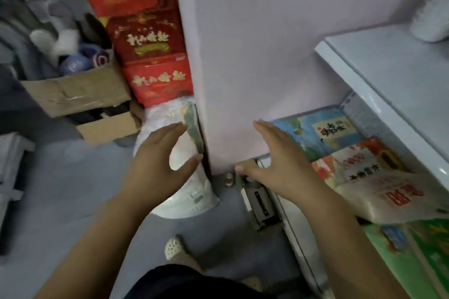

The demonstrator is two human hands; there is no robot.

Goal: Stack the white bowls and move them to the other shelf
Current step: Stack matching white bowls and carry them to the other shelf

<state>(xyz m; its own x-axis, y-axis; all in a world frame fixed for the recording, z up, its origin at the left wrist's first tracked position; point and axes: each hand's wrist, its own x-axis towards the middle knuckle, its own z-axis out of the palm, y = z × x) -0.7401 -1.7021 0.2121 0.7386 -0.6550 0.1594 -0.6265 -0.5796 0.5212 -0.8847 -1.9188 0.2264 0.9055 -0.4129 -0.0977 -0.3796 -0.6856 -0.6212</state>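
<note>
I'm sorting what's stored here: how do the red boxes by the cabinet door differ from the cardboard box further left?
The red boxes are closed, glossy, printed with gold lettering and stacked against the cabinet door. The cardboard box is plain brown, open at the top, creased, with loose items showing inside. Both stand to the left of the door.

Stack of white bowls [431, 20] cut off by right edge, blurred
</note>
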